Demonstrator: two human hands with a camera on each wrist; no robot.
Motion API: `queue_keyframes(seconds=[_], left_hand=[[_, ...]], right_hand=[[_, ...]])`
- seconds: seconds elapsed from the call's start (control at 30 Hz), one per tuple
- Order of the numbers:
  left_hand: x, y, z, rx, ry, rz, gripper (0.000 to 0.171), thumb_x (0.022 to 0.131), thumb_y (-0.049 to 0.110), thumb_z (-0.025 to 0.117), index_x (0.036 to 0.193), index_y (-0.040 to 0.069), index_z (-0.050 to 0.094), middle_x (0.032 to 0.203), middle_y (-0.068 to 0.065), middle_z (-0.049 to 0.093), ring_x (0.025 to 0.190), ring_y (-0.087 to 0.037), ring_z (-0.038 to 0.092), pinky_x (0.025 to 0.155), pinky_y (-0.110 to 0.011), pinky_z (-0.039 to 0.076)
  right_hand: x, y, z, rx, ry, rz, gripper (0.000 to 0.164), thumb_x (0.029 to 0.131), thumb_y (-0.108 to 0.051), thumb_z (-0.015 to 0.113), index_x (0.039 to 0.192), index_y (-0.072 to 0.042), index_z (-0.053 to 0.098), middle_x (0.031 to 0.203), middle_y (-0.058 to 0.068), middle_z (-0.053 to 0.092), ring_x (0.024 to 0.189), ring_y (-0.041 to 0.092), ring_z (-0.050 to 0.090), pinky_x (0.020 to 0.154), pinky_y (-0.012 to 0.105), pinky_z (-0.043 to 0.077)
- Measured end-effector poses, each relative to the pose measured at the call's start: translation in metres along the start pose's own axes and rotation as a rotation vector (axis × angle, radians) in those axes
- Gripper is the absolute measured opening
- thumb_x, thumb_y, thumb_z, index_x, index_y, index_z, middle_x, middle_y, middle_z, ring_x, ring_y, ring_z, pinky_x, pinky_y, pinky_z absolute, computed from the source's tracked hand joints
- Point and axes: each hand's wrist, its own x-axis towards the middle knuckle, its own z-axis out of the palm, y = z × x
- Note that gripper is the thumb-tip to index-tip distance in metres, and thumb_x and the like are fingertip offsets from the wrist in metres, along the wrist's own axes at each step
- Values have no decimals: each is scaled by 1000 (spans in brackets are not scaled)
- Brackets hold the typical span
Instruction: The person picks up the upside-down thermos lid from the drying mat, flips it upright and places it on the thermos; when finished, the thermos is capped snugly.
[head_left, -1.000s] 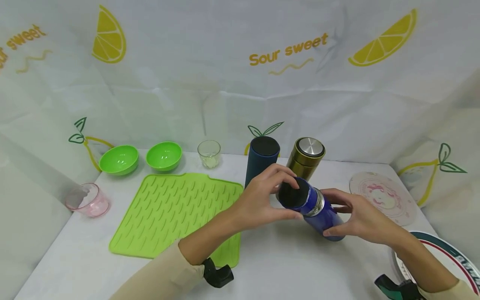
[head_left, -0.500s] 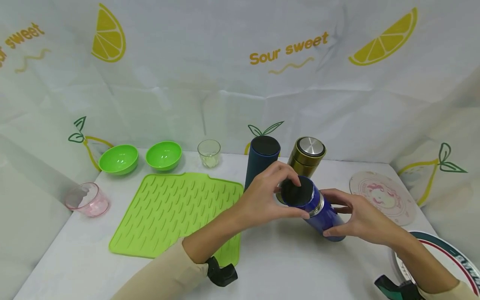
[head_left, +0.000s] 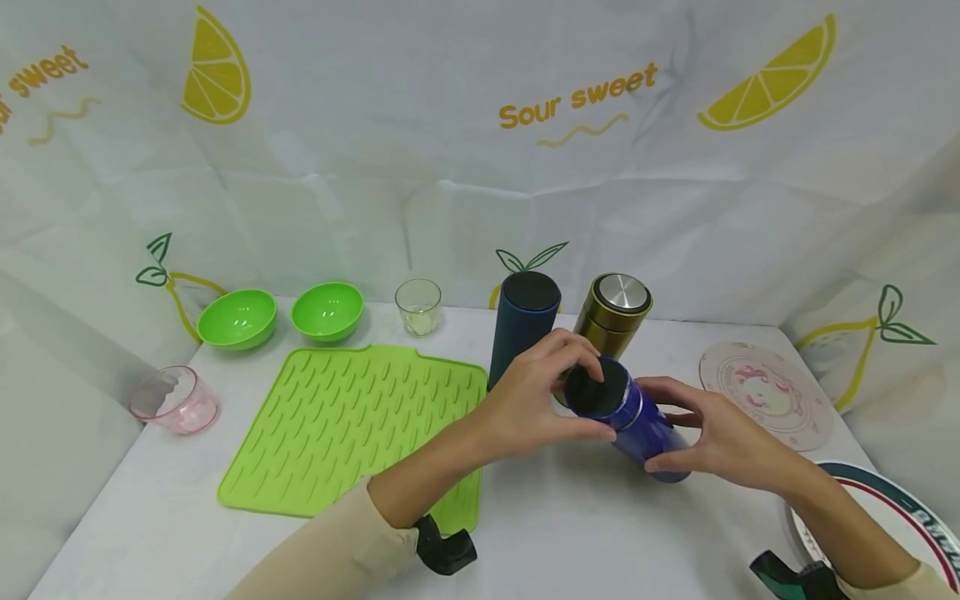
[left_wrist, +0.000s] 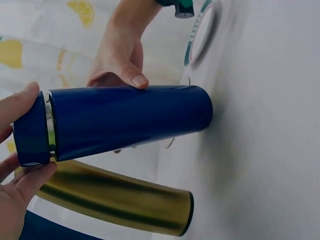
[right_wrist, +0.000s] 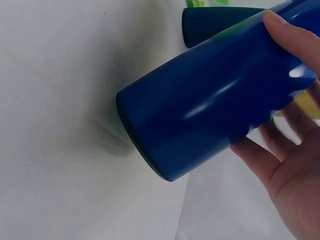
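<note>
A blue thermos [head_left: 647, 433] leans to the left over the table in the head view. My right hand [head_left: 712, 429] grips its body from the right, fingers behind and thumb in front. My left hand [head_left: 532, 398] holds the black-topped blue lid [head_left: 596, 390] between thumb and fingers. The lid sits at the mouth of the thermos; a thin silver neck band [left_wrist: 50, 125] shows between lid and body in the left wrist view. In the right wrist view the thermos base [right_wrist: 145, 137] is close to the table; whether it touches I cannot tell.
A dark blue bottle [head_left: 521, 325] and a gold thermos [head_left: 611, 321] stand just behind. A green mat [head_left: 352, 425] lies left, with green bowls [head_left: 327, 312], a clear glass [head_left: 418, 308] and a pink glass [head_left: 176, 400] around it. On the right are a pink mat [head_left: 765, 396] and a plate [head_left: 885, 500].
The lid and my left hand have shifted slightly right toward the body, and the visible silver neck has narrowed to a thin band. My right hand stays in place.
</note>
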Motion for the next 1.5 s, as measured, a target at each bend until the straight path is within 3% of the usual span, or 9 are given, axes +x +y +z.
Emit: queue_keyframes(seconds=[0.27,0.53,0.77,0.83,0.93,1.07,1.17,1.4,1.5], left_hand=[[1,-5,-1,-107,-85,9,45,74,10,92,108,8,63,136,-7,55,123,-17,58,87,-14,57],[4,-10,-4,-94,-140,56,40,78,8,88,107,10,61,144,-4,58,130,-15,56,89,-15,55],[-1,2,-6,331,-93,76,43,81,38,87,108,17,60,141,2,61,116,-11,60,91,-18,52],[-2,6,-5,432,-77,87,48,82,48,84,109,17,59,128,2,62,108,-9,61,87,-16,51],[0,10,-5,405,-90,84,49,84,47,82,113,16,59,118,3,61,98,-9,59,82,-15,50],[3,12,-13,223,-200,71,57,85,19,84,135,14,58,138,0,63,123,-12,60,101,-17,49],[5,13,-18,195,-282,83,67,86,6,81,146,16,54,154,-1,54,141,-15,51,117,-24,42],[2,21,-14,413,-260,81,56,90,46,76,142,33,59,150,-2,48,139,-17,46,110,-29,48],[3,22,-14,369,-271,132,46,91,28,78,135,28,66,144,-1,55,135,-16,49,112,-26,45]], right_hand=[[-2,6,-4,29,-23,-26,77,75,-25,91,141,-8,54,138,18,63,121,41,64,88,49,61],[-2,11,-7,67,-40,-42,74,77,-22,90,141,-11,54,139,16,62,119,-17,52,90,51,60],[-3,10,-6,37,-35,-15,76,77,-24,90,142,-9,53,140,18,61,123,40,63,90,50,60],[-3,10,-6,33,-30,-15,76,77,-24,90,142,-9,54,140,18,61,122,43,62,90,50,60],[-3,9,-5,29,-22,-19,76,76,-25,91,141,-10,55,139,17,62,122,34,65,89,49,61],[-3,9,-5,40,-18,-32,76,75,-25,92,140,-10,56,138,16,63,120,-1,62,89,49,61],[-3,9,-5,42,-17,-39,77,74,-25,92,140,-9,56,139,17,63,117,-19,50,89,50,61],[-4,8,-4,53,-20,-62,76,75,-24,91,141,-9,55,140,18,62,119,-20,49,90,49,60],[-4,8,-4,53,-30,-59,75,76,-25,91,141,-11,56,139,16,63,120,-14,54,90,48,61]])
